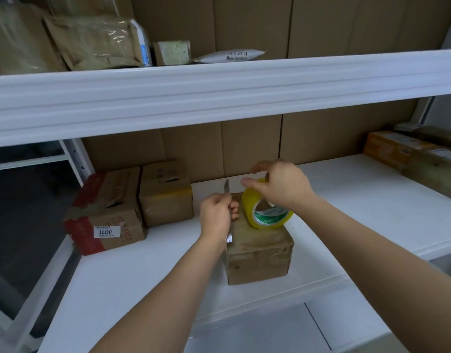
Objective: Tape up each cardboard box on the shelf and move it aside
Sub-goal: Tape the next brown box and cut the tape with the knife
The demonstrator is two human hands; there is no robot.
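A small brown cardboard box (260, 253) stands in the middle of the white shelf (346, 205). On its top rests a yellow roll of tape (255, 207) on edge, which my right hand (283, 187) grips from above. My left hand (216, 215) is at the box's left top edge and holds a small knife (227, 187) with the blade pointing up. Two other cardboard boxes stand at the left: one with red print and a "3011" label (107, 212), and a plain one (165, 194) beside it.
More boxes (418, 159) lie at the shelf's right end. The upper shelf (219, 90) carries padded mailers and a small parcel overhead. Cardboard sheets line the back wall. A white upright post (76, 159) stands at the left.
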